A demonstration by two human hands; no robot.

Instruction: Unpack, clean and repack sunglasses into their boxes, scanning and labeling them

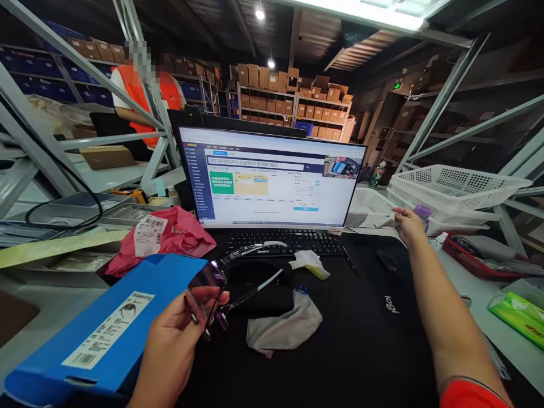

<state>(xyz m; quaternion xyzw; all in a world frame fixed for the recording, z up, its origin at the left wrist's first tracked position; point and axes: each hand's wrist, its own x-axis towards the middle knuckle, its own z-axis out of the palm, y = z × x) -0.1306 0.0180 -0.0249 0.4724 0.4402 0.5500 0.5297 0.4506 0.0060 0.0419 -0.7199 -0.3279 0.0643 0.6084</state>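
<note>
Glasses (207,288): a tinted pair, the lens see-through with a purple sheen at its edges; dark, glossy frame; both arms unfolded, pointing far and right, their ends pale
Place of glasses: raised at the near left, above the right edge of the blue box (87,323), in front of the keyboard (306,241)
Left hand (176,328): clamped on the glasses, gripping the lens end; thumb and fingers lie about the lens, some showing through it
Glasses against left hand: lens at the fingers, the arms reaching out beyond them to the far right
Right hand (408,225): stretched to the far right, well apart from the glasses; fingers bunched at a pale scrap (386,220), but I cannot tell whether they are clamped on it
Beside right hand: white baskets (459,190) to its right; a mouse (386,260) on the near side
Blue box label: white, with a drawing of glasses and a barcode
Grey pouch (284,327): limp, lying on the black mat (352,345), right of the left hand
Crumpled tissue (312,263): white and yellowish, between pouch and keyboard
Pink bag (178,232): crinkled, carrying a barcode sticker, on the far side of the blue box
Screen (276,181): lit, standing on the bench (461,277) behind the keyboard
</note>
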